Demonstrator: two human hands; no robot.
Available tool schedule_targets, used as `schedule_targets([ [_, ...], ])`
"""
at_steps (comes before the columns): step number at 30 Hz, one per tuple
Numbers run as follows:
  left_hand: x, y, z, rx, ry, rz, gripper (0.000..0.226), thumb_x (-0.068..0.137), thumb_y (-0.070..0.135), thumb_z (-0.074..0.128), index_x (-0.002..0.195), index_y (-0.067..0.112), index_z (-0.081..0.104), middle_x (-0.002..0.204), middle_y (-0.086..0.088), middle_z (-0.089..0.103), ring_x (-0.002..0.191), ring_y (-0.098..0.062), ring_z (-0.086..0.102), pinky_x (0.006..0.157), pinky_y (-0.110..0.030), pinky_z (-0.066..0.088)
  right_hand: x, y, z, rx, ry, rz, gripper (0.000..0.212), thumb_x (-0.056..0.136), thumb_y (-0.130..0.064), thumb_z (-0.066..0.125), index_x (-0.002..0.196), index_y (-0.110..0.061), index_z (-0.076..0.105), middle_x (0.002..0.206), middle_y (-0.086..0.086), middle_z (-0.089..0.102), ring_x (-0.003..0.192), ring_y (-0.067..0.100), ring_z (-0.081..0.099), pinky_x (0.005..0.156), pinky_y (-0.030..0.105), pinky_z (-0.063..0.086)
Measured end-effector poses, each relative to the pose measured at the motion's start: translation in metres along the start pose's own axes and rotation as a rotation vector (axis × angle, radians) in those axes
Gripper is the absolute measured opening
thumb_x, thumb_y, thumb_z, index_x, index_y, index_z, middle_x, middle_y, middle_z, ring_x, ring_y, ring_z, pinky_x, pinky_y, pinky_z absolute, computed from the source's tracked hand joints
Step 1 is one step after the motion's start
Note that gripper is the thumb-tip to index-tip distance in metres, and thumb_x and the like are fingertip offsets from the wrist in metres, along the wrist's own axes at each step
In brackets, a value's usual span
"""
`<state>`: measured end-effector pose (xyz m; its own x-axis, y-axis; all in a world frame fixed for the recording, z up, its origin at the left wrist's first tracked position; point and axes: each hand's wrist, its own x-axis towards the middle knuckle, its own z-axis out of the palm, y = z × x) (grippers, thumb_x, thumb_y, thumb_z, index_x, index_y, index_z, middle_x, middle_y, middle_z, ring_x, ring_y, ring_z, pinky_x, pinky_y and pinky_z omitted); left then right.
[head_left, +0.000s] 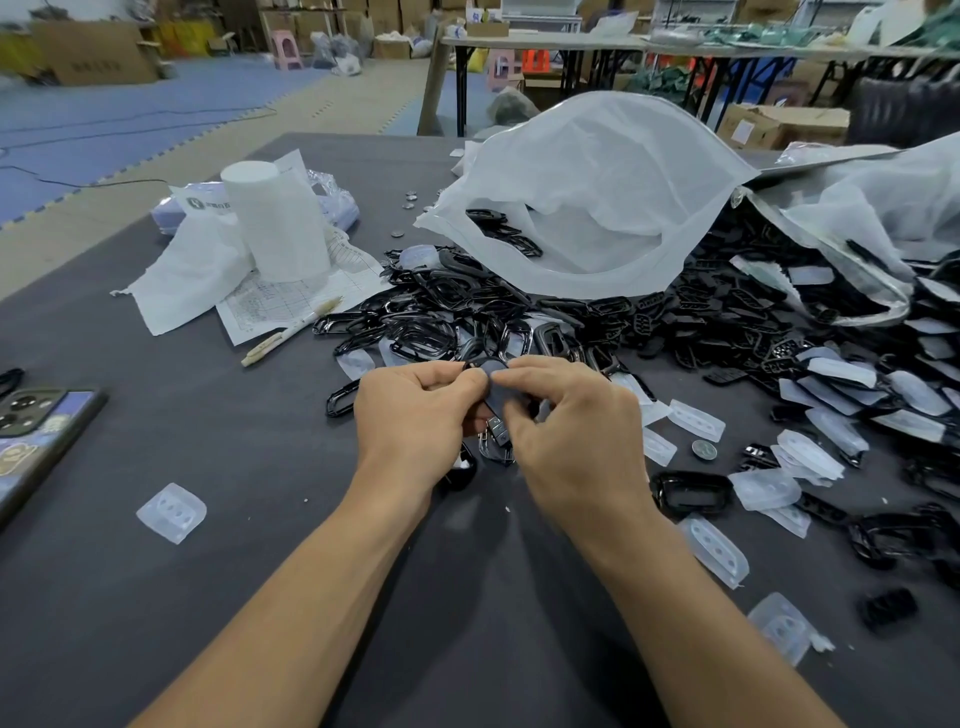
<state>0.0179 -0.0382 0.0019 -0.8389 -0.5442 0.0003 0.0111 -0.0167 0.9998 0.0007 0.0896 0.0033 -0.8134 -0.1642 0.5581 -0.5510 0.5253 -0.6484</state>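
1. A dark fob shell (496, 387) is held at frame centre, just above the tabletop (260, 571). Clock directions below are taken from it.
2. The left hand (410, 415) is at 9 o'clock and the right hand (566, 431) at 3 o'clock. The shell is pinched from both sides by thumb and fingers (540, 371), with the remaining fingers curled.
3. Open room: bare grey tabletop is seen from 6 to 8 o'clock, broken only by one clear silicone pad (172, 512) at 8 o'clock.
4. Left edge: a phone (36, 436) lies at 9 o'clock, well apart, right at the tabletop edge.
5. At 12 o'clock, a pile of black frames (441, 312) begins just beyond the fingertips.
6. From 1 to 4 o'clock, the space is crowded with black parts and clear pads. A coin (704, 450) and a single black frame (691, 493) lie near the right hand.
7. At 1 o'clock, a white bag (597, 208) is slumped open over the pile.
8. At 10–11 o'clock, a white roll (278, 228) stands upright on a printed sheet (306, 296), and a pen (291, 332) lies at the sheet's near edge.
9. Room: blue floor mats (130, 119) lie beyond the far-left edge, cardboard boxes (93, 52) behind them, and long tables (571, 47) at 12–1 o'clock.
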Motion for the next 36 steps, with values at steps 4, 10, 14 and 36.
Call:
schedule_targets([
  [4,0.001,0.001,-0.002,0.001,0.003,-0.005,0.030,0.086,0.004,0.075,0.065,0.025,0.082,0.066,-0.008,0.076,0.057,-0.015,0.070,0.061,-0.028,0.063,0.000,0.002,0.000,0.067,-0.029,0.052,0.013,0.084,-0.014,0.082,0.087,-0.026,0.085,0.111,-0.010,0.078,0.079,0.005,0.065,0.085,0.039,0.059],
  [10,0.000,0.000,0.000,-0.001,-0.006,0.015,0.029,0.087,0.003,0.073,0.068,0.023,0.083,0.066,-0.007,0.076,0.054,-0.012,0.069,0.057,-0.023,0.058,0.002,0.005,0.000,0.040,-0.084,0.025,0.036,0.087,-0.006,0.076,0.117,-0.024,0.080,0.132,-0.006,0.070,0.119,0.015,0.060,0.098,0.040,0.055],
  [14,0.002,-0.002,-0.002,0.017,-0.006,0.035,0.030,0.084,0.004,0.074,0.067,0.027,0.083,0.065,-0.005,0.076,0.054,-0.011,0.067,0.058,-0.026,0.060,0.002,0.004,0.000,-0.003,-0.119,0.027,0.039,0.087,-0.002,0.073,0.120,-0.023,0.079,0.133,-0.007,0.070,0.124,0.013,0.058,0.107,0.025,0.046],
  [36,-0.007,0.001,0.003,0.059,-0.089,0.115,0.021,0.074,0.024,0.077,0.068,0.044,0.080,0.067,0.001,0.077,0.057,-0.011,0.069,0.072,-0.054,0.063,0.012,0.011,-0.002,0.263,-0.087,0.365,0.008,0.090,-0.023,0.078,0.083,-0.026,0.080,0.068,-0.016,0.074,0.064,0.002,0.068,0.062,0.015,0.050],
])
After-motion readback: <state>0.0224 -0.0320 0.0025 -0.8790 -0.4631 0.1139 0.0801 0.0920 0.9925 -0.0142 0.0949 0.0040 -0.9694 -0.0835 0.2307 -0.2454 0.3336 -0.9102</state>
